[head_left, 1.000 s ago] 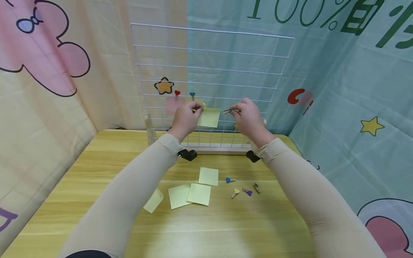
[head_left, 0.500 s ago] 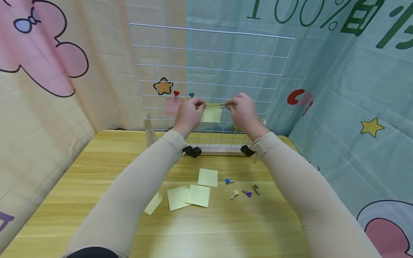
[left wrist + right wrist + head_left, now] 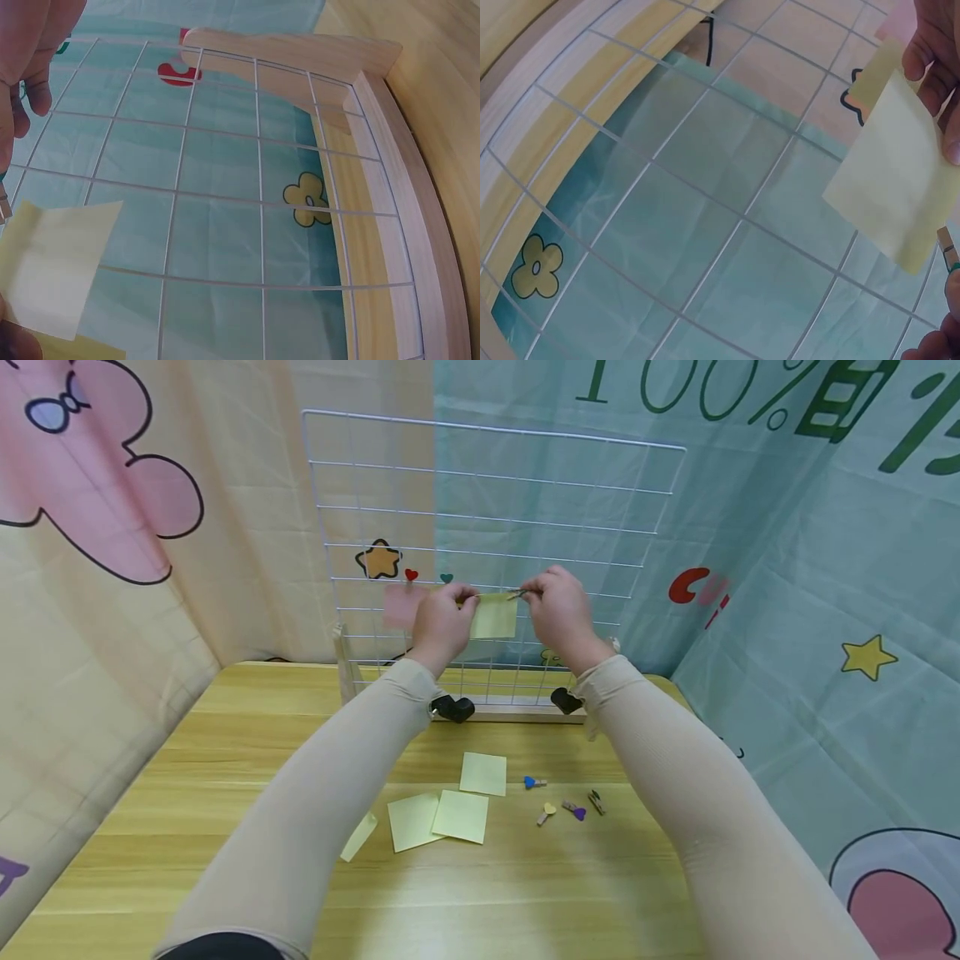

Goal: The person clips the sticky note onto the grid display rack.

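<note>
In the head view my left hand (image 3: pixel 442 625) pinches a pale yellow sticky note (image 3: pixel 495 617) by its upper left part, in front of a white wire grid (image 3: pixel 483 517). My right hand (image 3: pixel 561 617) pinches a small wooden clothespin (image 3: pixel 516 595), its tip right at the note's upper right corner. The right wrist view shows the clothespin (image 3: pixel 948 247) beside the note's lower corner as seen there. Left of the held note, a pink sticky note (image 3: pixel 402 607) hangs under a red heart clip (image 3: pixel 411 575). A green heart clip (image 3: pixel 447 578) holds another yellow note, mostly hidden behind my left hand.
On the wooden table (image 3: pixel 247 793) lie several yellow sticky notes (image 3: pixel 461 817). To their right are a blue heart clip (image 3: pixel 531 782), a yellow one (image 3: pixel 547 811), a purple one (image 3: pixel 576 811) and another clip (image 3: pixel 596 802). The grid stands in a wooden base (image 3: pixel 517 714); printed curtains surround the table.
Both hands have risen slightly. The right hand has come left, bringing the clothespin from beside the note to its upper right corner; the left hand has moved a little right with the note.
</note>
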{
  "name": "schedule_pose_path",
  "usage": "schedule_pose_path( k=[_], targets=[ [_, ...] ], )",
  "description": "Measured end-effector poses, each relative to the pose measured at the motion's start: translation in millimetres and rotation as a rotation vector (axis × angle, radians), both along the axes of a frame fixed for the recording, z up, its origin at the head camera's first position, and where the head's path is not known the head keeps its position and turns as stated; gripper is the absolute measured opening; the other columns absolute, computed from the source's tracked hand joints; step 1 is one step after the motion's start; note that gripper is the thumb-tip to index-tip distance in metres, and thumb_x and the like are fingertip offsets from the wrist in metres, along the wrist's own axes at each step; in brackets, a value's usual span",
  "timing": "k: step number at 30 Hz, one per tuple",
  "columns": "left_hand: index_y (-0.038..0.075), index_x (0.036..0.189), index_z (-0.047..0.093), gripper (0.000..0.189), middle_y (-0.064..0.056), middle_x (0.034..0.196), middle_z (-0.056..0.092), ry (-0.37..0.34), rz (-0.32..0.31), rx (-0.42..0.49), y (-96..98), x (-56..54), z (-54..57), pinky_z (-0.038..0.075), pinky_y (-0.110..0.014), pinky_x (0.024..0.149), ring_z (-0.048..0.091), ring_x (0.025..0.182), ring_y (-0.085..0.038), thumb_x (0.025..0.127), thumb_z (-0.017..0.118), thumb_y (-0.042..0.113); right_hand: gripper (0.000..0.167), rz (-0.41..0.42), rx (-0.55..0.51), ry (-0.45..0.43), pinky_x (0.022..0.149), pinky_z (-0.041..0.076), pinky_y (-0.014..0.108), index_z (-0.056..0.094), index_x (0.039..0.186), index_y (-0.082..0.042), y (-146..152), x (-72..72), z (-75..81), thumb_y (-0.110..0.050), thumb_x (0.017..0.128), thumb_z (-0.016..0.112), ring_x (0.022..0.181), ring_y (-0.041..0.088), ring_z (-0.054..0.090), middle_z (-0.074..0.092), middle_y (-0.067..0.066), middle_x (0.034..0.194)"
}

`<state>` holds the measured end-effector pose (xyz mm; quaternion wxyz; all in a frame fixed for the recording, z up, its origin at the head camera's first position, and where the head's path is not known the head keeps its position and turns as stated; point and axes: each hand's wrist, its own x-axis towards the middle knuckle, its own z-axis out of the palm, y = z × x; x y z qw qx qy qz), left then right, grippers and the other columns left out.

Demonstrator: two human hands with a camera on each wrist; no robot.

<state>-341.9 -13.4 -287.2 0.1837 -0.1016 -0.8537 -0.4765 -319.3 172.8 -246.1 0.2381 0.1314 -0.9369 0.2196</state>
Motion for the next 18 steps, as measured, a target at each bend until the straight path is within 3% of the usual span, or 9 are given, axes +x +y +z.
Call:
schedule_pose_path(
  k=[8, 18],
  targets=[
    [0.018, 0.122, 0.075, 0.024, -0.002, 0.124, 0.076, 0.003, 0.016, 0.007, 2.0, -1.9, 0.1, 0.058, -0.039, 0.092, 0.069, 0.105, -0.02, 0.109, 0.06, 0.031, 0.024, -0.032, 0.051, 0.01, 0.092, 0.055, 0.043, 0.078, 0.119, -0.004, -3, -9.5, 3.7, -0.016, 0.108, 0.06, 0.107, 0.031, 0.065, 0.068, 0.013, 0.116],
    [0.02, 0.119, 0.077, 0.023, 0.0, 0.121, 0.076, 0.012, 0.046, 0.033, 5.2, -4.0, -2.1, 0.057, -0.038, 0.085, 0.067, 0.098, -0.02, 0.108, 0.061, 0.033, 0.024, -0.047, 0.133, -0.041, 0.1, 0.056, 0.043, 0.078, 0.122, -0.007, -9, -13.6, 13.0, -0.016, 0.108, 0.059, 0.115, 0.03, 0.066, 0.069, 0.01, 0.122]
  ],
)
